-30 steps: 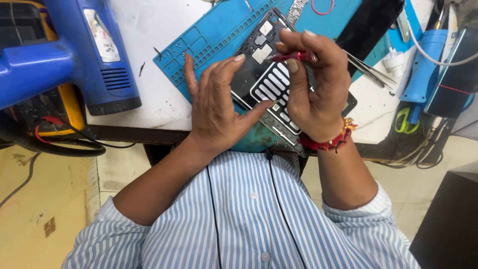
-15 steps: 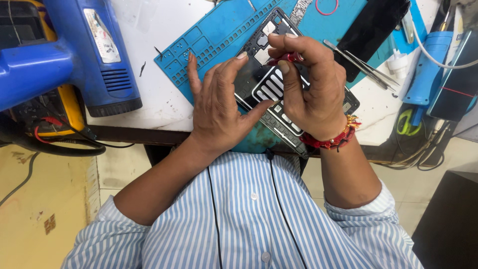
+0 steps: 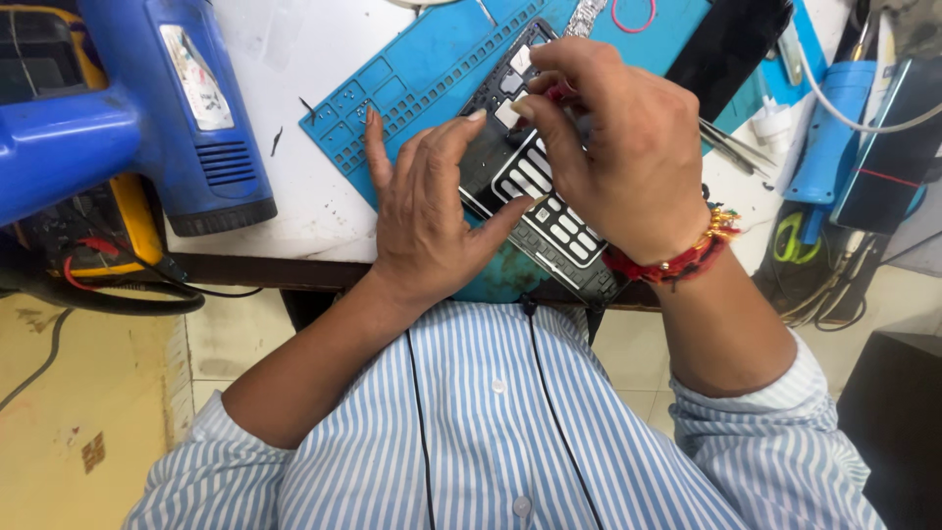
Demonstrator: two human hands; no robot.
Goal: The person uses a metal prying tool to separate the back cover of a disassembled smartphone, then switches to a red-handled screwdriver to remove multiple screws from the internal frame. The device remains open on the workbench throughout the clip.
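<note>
Right hand (image 3: 628, 167) hides red tool tip; heat gun (image 3: 147, 108) cut off at left edge.

Glossy blue plastic heat gun (image 3: 186, 108), matt rubbery mat (image 3: 412, 79)

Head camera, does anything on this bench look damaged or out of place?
The keypad phone under the left hand and right hand lies opened, its upper innards bare, and hangs slightly over the table edge. Small dark scraps litter the white table.

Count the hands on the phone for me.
2: the left hand presses the keypad phone from the left, the right hand works over its top end. None else shows.
</note>
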